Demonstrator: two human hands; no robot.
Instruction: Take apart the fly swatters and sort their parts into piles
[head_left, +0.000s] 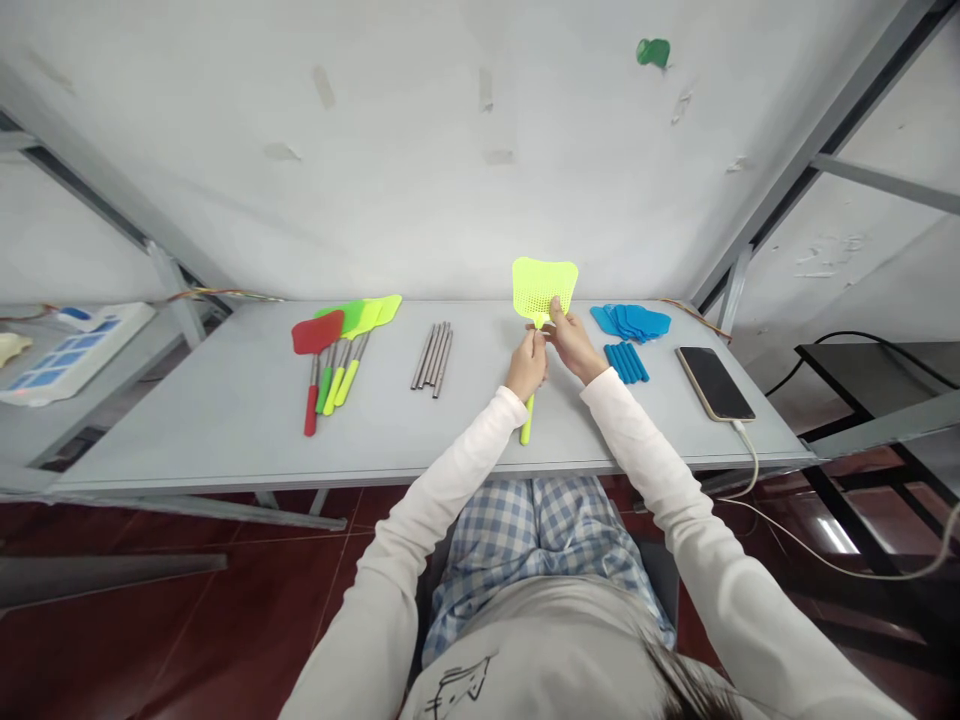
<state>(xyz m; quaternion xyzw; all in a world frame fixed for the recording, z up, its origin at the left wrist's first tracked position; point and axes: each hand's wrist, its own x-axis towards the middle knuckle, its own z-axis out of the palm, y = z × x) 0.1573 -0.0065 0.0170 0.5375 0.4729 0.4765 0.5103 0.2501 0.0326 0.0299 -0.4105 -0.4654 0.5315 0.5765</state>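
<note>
Swatter (pixel 541 300) upright, head away, handle toward body, both hands' fingers (pixel 534 345) clasping it.

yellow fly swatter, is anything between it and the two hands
Nothing visible. Both hands already grip the yellow plastic fly swatter: the left hand at the handle's top, the right hand at the mesh head's base.

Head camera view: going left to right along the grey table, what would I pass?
Finished swatters with red and green heads → bundle of metal rods → yellow-green swatter held in the left hand and right hand → blue grips below blue swatter heads → phone on its cable.
</note>
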